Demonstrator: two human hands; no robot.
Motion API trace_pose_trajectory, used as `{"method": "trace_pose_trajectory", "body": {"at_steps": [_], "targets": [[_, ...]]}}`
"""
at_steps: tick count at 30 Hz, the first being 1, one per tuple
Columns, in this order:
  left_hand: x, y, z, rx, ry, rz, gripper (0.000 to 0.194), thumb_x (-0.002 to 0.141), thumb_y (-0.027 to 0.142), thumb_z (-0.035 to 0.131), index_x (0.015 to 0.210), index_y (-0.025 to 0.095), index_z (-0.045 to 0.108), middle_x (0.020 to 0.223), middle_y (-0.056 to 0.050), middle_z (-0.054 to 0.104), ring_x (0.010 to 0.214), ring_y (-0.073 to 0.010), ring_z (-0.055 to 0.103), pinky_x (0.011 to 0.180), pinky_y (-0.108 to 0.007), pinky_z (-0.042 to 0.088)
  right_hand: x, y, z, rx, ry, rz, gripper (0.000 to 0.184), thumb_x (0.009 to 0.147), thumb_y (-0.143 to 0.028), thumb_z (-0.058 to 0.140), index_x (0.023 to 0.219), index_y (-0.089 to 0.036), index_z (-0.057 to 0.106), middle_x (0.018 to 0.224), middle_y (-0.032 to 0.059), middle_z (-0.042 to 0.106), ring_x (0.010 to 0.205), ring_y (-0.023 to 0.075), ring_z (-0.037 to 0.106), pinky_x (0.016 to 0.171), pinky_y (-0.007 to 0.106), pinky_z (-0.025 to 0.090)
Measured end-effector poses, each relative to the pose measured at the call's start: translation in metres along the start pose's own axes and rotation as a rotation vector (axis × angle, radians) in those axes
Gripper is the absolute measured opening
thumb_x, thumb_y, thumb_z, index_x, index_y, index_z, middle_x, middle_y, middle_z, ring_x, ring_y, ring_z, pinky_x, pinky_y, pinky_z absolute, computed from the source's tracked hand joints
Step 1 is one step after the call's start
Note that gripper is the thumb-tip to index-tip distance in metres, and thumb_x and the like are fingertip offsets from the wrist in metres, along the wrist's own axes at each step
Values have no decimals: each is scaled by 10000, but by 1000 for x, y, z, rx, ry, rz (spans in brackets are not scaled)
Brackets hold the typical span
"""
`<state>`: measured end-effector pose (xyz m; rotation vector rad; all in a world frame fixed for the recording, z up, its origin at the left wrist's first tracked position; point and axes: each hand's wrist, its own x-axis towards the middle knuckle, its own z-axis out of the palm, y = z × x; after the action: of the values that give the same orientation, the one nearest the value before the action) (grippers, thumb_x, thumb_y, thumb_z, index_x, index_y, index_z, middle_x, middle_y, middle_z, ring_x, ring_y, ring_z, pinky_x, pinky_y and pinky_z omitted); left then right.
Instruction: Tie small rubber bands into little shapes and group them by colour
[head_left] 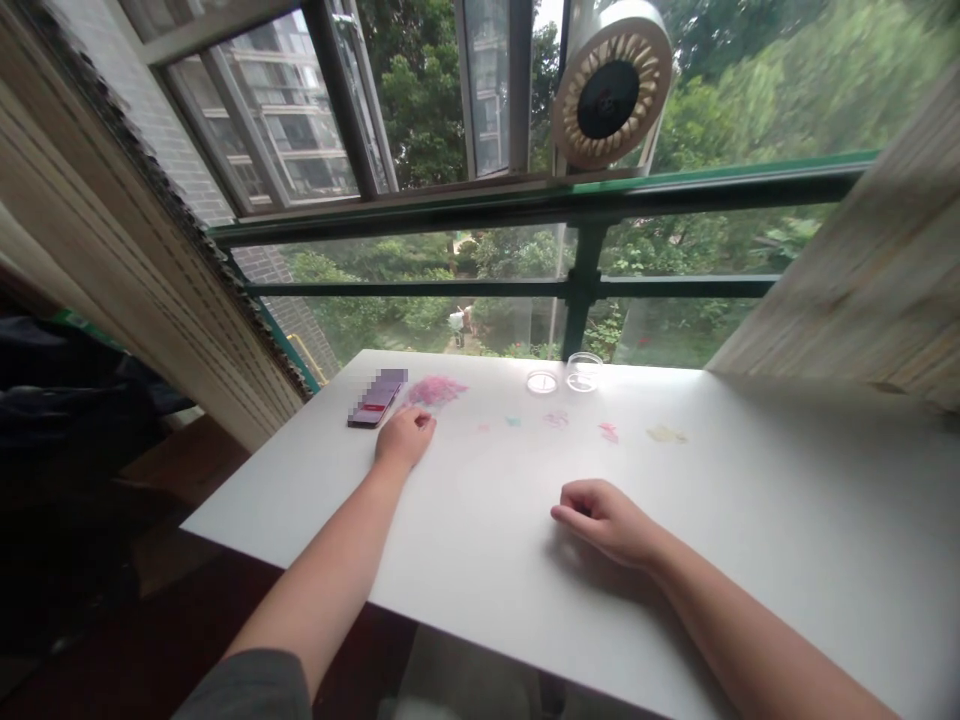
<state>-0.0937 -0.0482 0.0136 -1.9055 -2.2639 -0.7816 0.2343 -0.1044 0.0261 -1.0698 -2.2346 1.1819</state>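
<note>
My left hand (405, 436) rests on the white table (480, 530), its fingers curled together just in front of a pile of small pink and purple pieces (436, 390). Anything between those fingertips is too small or hidden to make out. My right hand (604, 518) lies nearer the front, loosely closed with the thumb along the bent fingers, and nothing shows in it. Beyond the hands runs a row of small groups: a faint pink piece (484, 428), a teal bit (513, 422), pale mauve pieces (556, 419), brighter pink pieces (608, 433) and pale yellow pieces (667, 434).
A phone (375, 400) lies left of the pile. Near the back edge stand a clear round container (584, 372) and a shallow clear lid or dish (541, 382). A round fan (611, 88) is at the window, behind a green rail (420, 288). Curtains (862, 270) hang at both sides.
</note>
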Motion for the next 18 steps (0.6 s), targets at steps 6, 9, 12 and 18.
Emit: {"method": "trace_pose_trajectory", "body": {"at_steps": [6, 9, 12, 18], "targets": [[6, -4, 2, 23, 4, -14, 221, 765, 328, 515, 793, 211, 700, 825, -53, 706, 798, -208, 629, 737, -279, 471, 4, 6, -1, 51, 114, -3, 364, 819, -400, 486, 550, -177, 383, 523, -47, 324, 522, 89, 305, 504, 235, 266], [8, -5, 3, 24, 6, -27, 222, 756, 336, 517, 759, 219, 706, 796, -52, 711, 779, -217, 632, 723, -286, 468, 5, 11, -1, 42, 225, 9, 367, 817, -405, 483, 548, -181, 373, 520, -45, 322, 519, 90, 304, 505, 236, 267], [10, -6, 3, 20, 2, -44, 228, 748, 339, 521, 751, 217, 714, 762, -59, 713, 764, -227, 634, 698, -290, 465, 5, 14, -2, 36, 300, 11, 378, 813, -430, 479, 547, -184, 369, 524, -40, 330, 519, 92, 310, 505, 237, 272], [9, -2, 3, -10, -7, -59, 281, 743, 417, 536, 823, 213, 712, 807, -54, 714, 770, -215, 632, 667, -274, 457, 5, 13, 0, 20, 330, 30, 385, 805, -444, 486, 545, -186, 369, 515, -39, 333, 511, 90, 309, 495, 234, 277]]}}
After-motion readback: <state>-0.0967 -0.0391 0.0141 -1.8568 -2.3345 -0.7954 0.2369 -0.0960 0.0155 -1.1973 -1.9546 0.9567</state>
